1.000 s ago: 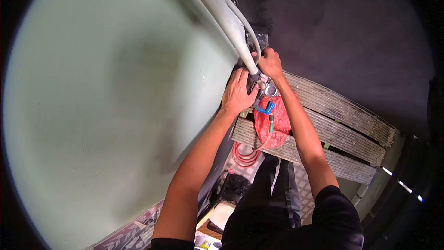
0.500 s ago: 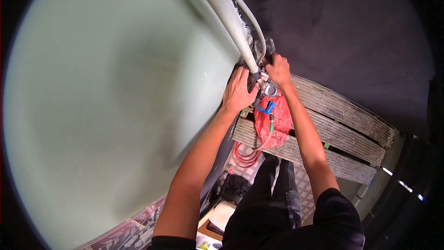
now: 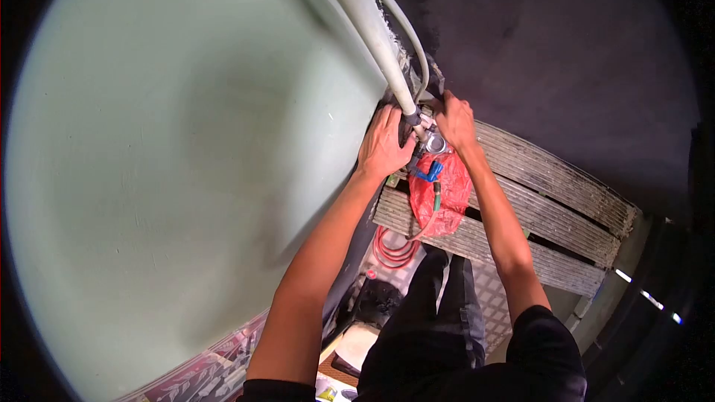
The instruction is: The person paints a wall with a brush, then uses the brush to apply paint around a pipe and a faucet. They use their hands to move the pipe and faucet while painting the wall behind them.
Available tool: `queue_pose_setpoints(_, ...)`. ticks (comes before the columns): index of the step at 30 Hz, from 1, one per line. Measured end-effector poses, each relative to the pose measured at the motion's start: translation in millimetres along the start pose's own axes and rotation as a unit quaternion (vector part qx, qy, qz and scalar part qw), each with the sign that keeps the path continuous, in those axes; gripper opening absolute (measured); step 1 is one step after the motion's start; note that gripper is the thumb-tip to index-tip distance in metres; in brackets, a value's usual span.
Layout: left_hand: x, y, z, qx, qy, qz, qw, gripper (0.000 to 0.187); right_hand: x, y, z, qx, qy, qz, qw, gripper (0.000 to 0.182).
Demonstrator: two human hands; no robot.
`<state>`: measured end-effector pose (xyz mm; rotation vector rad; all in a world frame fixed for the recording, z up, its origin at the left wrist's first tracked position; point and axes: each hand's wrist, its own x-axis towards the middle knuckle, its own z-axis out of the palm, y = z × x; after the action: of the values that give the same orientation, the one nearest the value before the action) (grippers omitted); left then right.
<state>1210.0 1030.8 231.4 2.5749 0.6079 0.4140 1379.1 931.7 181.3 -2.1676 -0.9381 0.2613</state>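
Observation:
A thick white pipe [image 3: 372, 37] runs down to a cluster of fittings in the corner, with a round metal fitting [image 3: 436, 143] at its foot. My left hand [image 3: 386, 143] is curled around a dark part just left of the pipe's lower end; what its fingers grip is hidden. On the other side, my right hand [image 3: 456, 123] has its fingers bent beside the fittings, near the foot of a thinner white pipe [image 3: 408, 26]; its fingertips are partly hidden. Below the hands are a blue valve [image 3: 433, 172] and a green hose end [image 3: 437, 199], over a red plastic bag [image 3: 452, 208].
A weathered slatted bench [image 3: 555, 197] stretches to the right under the fittings. The pale green wall [image 3: 164, 141] fills the left side, and a dark wall [image 3: 551, 52] rises behind. A coiled red hose [image 3: 395, 253] lies on the tiled floor below, by my legs.
My right hand has shifted slightly right and down, away from the thin pipe's foot, exposing more of the fittings there. My left hand stays in place.

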Motion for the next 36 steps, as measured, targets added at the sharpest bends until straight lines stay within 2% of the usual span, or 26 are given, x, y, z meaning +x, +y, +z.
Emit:
queue_pose_setpoints(2, 1.2, -0.4, -0.8, 0.004, 0.005, -0.003, 1.0, 0.052, -6.9, -20.7, -27.6, 0.012, -0.011, 0.028, 0.999, 0.027)
queue_pose_setpoints(3, 0.2, 2.3, -0.5, 0.004, 0.005, -0.005, 1.0, 0.052, -4.7, -29.6, -38.3, 0.015, -0.007, 0.002, 1.0, 0.028)
queue_pose_setpoints(4, 2.7, 3.5, -4.5, -0.013, -0.036, -0.024, 0.999, 0.05, -0.8, -37.0, -46.9, 0.019, -0.005, -0.021, 1.0, 0.028)
queue_pose_setpoints(5, 1.4, 4.6, -3.9, -0.016, -0.028, -0.026, 0.999, 0.05, 6.1, -42.9, -52.4, 0.023, 0.002, -0.046, 0.999, 0.029)
queue_pose_setpoints(6, 0.7, 6.1, -3.4, -0.019, -0.02, -0.027, 0.999, 0.049, 14.2, -47.2, -54.1, 0.032, -0.008, -0.024, 0.999, 0.028)
queue_pose_setpoints(9, 2.9, 0.6, 0.8, 0.001, 0.017, 0.007, 1.0, 0.049, 17.3, -25.0, -21.5, 0.005, 0.031, -0.015, 0.999, 0.027)
queue_pose_setpoints(11, -0.2, -1.1, 3.9, 0.024, 0.04, 0.028, 0.999, 0.049, 7.0, -9.7, -17.6, -0.021, 0.0, -0.038, 0.999, 0.025)
queue_pose_setpoints(12, 1.7, 5.9, -5.4, -0.012, -0.03, -0.026, 0.999, 0.051, -0.6, -9.1, -22.9, -0.028, -0.003, -0.05, 0.998, 0.024)
queue_pose_setpoints(14, 4.4, 0.9, -0.8, 0.012, 0.014, 0.007, 1.0, 0.05, 8.5, -13.4, -31.3, -0.028, 0.006, -0.069, 0.997, 0.023)
queue_pose_setpoints(16, -0.9, 1.8, 1.8, 0.011, 0.011, 0.003, 1.0, 0.05, 8.4, -62.3, -72.6, -0.013, 0.007, -0.054, 0.998, 0.022)
queue_pose_setpoints(18, 1.6, 7.1, -4.8, -0.006, -0.026, -0.026, 0.999, 0.05, 19.5, -80.5, -78.2, -0.005, 0.02, -0.081, 0.997, 0.021)
queue_pose_setpoints(19, 2.1, 5.4, -3.0, 0.003, -0.013, -0.016, 1.0, 0.05, 31.9, -84.1, -80.2, 0.0, 0.031, -0.098, 0.995, 0.021)
queue_pose_setpoints(21, 0.0, 2.5, 1.4, 0.021, 0.014, 0.002, 1.0, 0.05, 39.5, -54.9, -50.3, -0.026, 0.044, -0.14, 0.989, 0.034)
queue_pose_setpoints(23, 2.4, 2.7, -1.8, 0.016, -0.004, -0.004, 1.0, 0.055, 27.8, -23.3, -28.7, -0.066, 0.037, -0.179, 0.981, 0.036)
queue_pose_setpoints(26, -2.4, 4.3, -0.4, 0.015, -0.003, 0.001, 1.0, 0.052, 13.7, -31.3, -45.5, -0.084, -0.029, -0.082, 0.993, 0.035)
queue_pose_setpoints(28, -0.1, 2.9, 1.2, 0.029, 0.021, 0.009, 0.999, 0.05, 17.7, -69.1, -75.1, -0.056, -0.044, -0.07, 0.995, 0.037)
queue_pose_setpoints(30, -2.6, 0.7, 5.7, 0.017, 0.005, -0.01, 1.0, 0.05, 22.0, -87.2, -80.8, -0.041, -0.04, -0.068, 0.996, 0.038)
queue_pose_setpoints(32, 2.6, 7.1, -4.3, -0.001, -0.02, -0.017, 1.0, 0.052, 29.3, -67.6, -59.4, -0.056, -0.024, -0.093, 0.994, 0.038)
queue_pose_setpoints(34, -0.4, 4.7, -1.3, 0.025, 0.003, -0.001, 1.0, 0.051, 25.3, -32.5, -25.8, -0.087, -0.013, -0.127, 0.988, 0.042)
queue_pose_setpoints(36, 0.7, 6.9, -3.2, 0.024, 0.007, 0.003, 1.0, 0.048, 19.3, -23.6, -33.8, -0.089, -0.049, -0.082, 0.991, 0.043)
